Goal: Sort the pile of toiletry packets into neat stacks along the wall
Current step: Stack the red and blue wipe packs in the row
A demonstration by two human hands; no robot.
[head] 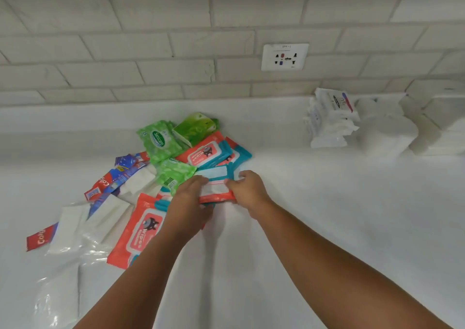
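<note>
Here, left hand (188, 201) and right hand (249, 187), both tight around one wipes packet (214, 189).

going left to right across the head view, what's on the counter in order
toothpaste pack, white tissue pack, flat orange wipes pack, left hand, held wipes pack, right hand, stack of white packets, toilet rolls

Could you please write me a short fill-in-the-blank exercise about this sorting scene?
1. The left hand and right hand hold a red-and-teal packet, not a ____ Sanicare packet.
2. The Colgate sachets lie on the pile's ____ side.
3. The stack by the wall, right of the wall socket, is coloured ____.
Missing words: green; left; white.
</note>
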